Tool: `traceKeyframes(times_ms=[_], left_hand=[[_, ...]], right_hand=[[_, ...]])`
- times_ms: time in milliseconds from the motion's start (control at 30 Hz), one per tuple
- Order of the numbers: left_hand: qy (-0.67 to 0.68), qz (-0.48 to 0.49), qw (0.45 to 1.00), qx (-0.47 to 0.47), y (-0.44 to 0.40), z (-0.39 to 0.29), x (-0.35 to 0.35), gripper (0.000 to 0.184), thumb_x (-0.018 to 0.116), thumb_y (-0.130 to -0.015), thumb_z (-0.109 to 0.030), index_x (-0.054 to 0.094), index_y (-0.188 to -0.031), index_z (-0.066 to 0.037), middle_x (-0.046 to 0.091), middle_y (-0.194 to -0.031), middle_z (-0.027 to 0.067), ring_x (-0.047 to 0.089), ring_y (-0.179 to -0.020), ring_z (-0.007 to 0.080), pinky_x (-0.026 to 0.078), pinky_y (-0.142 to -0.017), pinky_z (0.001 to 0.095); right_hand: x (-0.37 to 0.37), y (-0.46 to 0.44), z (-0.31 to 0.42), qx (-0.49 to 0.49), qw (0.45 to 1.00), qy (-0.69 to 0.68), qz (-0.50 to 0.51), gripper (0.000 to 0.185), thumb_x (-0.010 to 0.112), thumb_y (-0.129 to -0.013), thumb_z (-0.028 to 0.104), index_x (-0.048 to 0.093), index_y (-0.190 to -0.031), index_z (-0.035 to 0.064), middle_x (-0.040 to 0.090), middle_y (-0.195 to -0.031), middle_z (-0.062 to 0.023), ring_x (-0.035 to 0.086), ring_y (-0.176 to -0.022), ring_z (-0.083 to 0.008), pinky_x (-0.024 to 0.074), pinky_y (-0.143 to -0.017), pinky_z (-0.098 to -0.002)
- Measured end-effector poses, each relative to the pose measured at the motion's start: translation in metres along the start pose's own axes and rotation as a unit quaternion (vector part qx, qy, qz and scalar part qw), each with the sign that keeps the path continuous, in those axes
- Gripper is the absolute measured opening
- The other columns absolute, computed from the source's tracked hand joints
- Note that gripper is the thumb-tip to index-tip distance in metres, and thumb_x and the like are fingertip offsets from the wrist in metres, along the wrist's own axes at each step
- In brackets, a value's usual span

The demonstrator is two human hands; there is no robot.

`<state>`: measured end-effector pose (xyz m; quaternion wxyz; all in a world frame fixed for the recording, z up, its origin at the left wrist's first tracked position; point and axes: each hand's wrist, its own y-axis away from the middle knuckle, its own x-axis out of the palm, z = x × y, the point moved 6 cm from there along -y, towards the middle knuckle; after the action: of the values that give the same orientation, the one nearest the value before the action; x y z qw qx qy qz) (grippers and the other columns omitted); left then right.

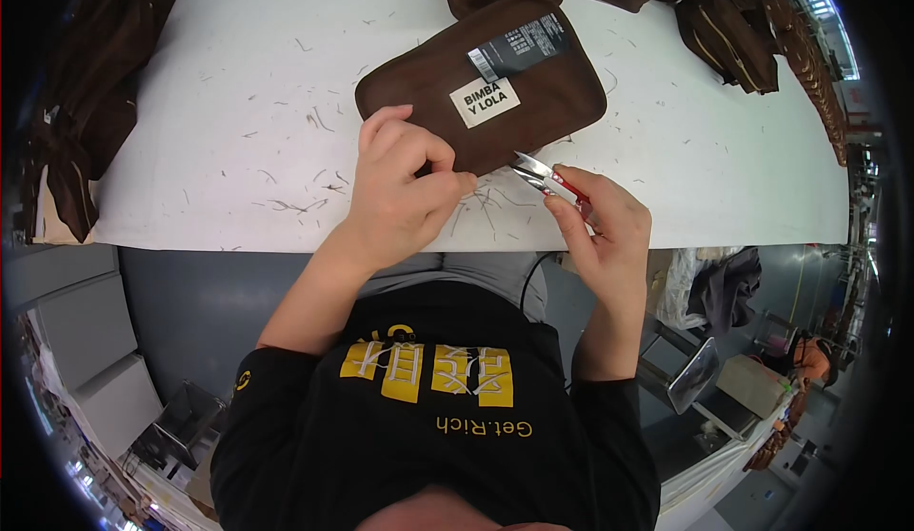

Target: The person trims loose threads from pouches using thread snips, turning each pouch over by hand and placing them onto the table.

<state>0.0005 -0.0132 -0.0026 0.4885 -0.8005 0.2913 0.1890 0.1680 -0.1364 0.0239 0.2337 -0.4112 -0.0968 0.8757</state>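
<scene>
A brown fabric pouch [562, 93] lies on the white table, with a cream "BIMBA Y LOLA" label [486, 102] and a dark printed tag [519, 48] on it. My left hand [405, 184] is at the pouch's near left edge, thumb and index finger pinched together; whatever is between them is too small to make out. In my right hand [605, 226] are small thread snips with red handles [568, 188]. Their blades are parted and point at the pouch's near edge, just right of my left fingertips.
Loose thread ends [300, 207] are scattered over the white table [238, 150]. More brown pouches [728, 41] lie along the far side and at the right. Brown fabric pieces [105, 84] are piled at the left. Beyond the near edge, a person [814, 360] is at the lower right.
</scene>
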Motion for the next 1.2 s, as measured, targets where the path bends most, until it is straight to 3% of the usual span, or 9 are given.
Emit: traceKeyframes(times_ms=[200, 467, 567, 667, 900, 1100, 1200], left_hand=[[-0.002, -0.02, 1.0, 0.013, -0.01, -0.004, -0.002, 0.019, 0.079, -0.066, -0.003, 0.068, -0.077, -0.014, 0.056, -0.083, -0.0018, 0.057, -0.082, 0.0202, 0.04, -0.098, 0.0505], [0.009, -0.004, 1.0, -0.009, 0.002, 0.003, -0.001, 0.019, 0.079, -0.068, -0.003, 0.07, -0.081, -0.014, 0.065, -0.093, 0.0008, 0.06, -0.086, 0.0224, 0.041, -0.098, 0.0498], [0.022, -0.043, 0.999, 0.014, -0.01, -0.002, -0.004, 0.019, 0.079, -0.067, -0.002, 0.07, -0.08, -0.013, 0.061, -0.087, -0.0001, 0.057, -0.081, 0.0214, 0.042, -0.096, 0.0482], [-0.005, -0.018, 0.999, 0.031, -0.007, -0.001, 0.0, 0.013, 0.077, -0.07, -0.007, 0.067, -0.076, -0.013, 0.061, -0.087, -0.0009, 0.057, -0.082, 0.0199, 0.043, -0.093, 0.0457], [0.005, -0.033, 0.999, 0.011, -0.004, 0.0, -0.001, 0.021, 0.078, -0.064, 0.0, 0.063, -0.074, -0.011, 0.054, -0.079, 0.0004, 0.054, -0.076, 0.0211, 0.045, -0.088, 0.0444], [0.021, -0.052, 0.998, 0.013, -0.005, 0.001, -0.001, 0.021, 0.076, -0.062, 0.0, 0.06, -0.07, -0.01, 0.054, -0.078, 0.0014, 0.054, -0.078, 0.023, 0.046, -0.082, 0.041], [0.027, -0.057, 0.998, 0.016, -0.005, 0.001, -0.002, 0.022, 0.076, -0.061, 0.0, 0.059, -0.071, -0.01, 0.054, -0.077, 0.0021, 0.054, -0.077, 0.0239, 0.046, -0.079, 0.0401]], right_hand=[[0.008, 0.003, -0.002, -0.025, 0.999, 0.009, -0.028, 0.025, 0.078, -0.08, 0.012, 0.068, -0.102, 0.0056, 0.064, -0.07, -0.0069, 0.06, -0.056, -0.0195, 0.0452, -0.051, -0.0291], [0.015, 0.011, -0.002, -0.063, 0.993, 0.069, -0.074, 0.03, 0.08, -0.077, 0.011, 0.068, -0.104, 0.0055, 0.055, -0.063, -0.0043, 0.053, -0.051, -0.0189, 0.0404, -0.048, -0.0306], [0.021, 0.016, -0.005, -0.061, 0.992, 0.056, -0.092, 0.031, 0.081, -0.076, 0.01, 0.068, -0.104, 0.0038, 0.054, -0.062, -0.0045, 0.052, -0.051, -0.0193, 0.0396, -0.048, -0.0308], [0.023, 0.019, -0.007, -0.071, 0.99, 0.066, -0.101, 0.031, 0.081, -0.076, 0.009, 0.069, -0.103, 0.0031, 0.054, -0.062, -0.0047, 0.051, -0.05, -0.0194, 0.0391, -0.048, -0.0309], [0.027, 0.019, -0.01, -0.076, 0.991, 0.03, -0.105, 0.029, 0.08, -0.076, 0.009, 0.069, -0.102, 0.0044, 0.054, -0.061, -0.0046, 0.05, -0.05, -0.0194, 0.0381, -0.048, -0.031], [0.031, 0.016, -0.008, -0.044, 0.993, -0.11, -0.003, 0.026, 0.079, -0.078, 0.008, 0.069, -0.102, 0.0034, 0.065, -0.071, -0.0079, 0.057, -0.055, -0.0197, 0.0443, -0.051, -0.0282], [0.022, 0.017, -0.014, -0.006, 0.995, -0.093, -0.046, 0.025, 0.078, -0.08, 0.009, 0.069, -0.102, 0.0025, 0.068, -0.076, -0.0093, 0.06, -0.057, -0.0192, 0.0461, -0.053, -0.0268]])
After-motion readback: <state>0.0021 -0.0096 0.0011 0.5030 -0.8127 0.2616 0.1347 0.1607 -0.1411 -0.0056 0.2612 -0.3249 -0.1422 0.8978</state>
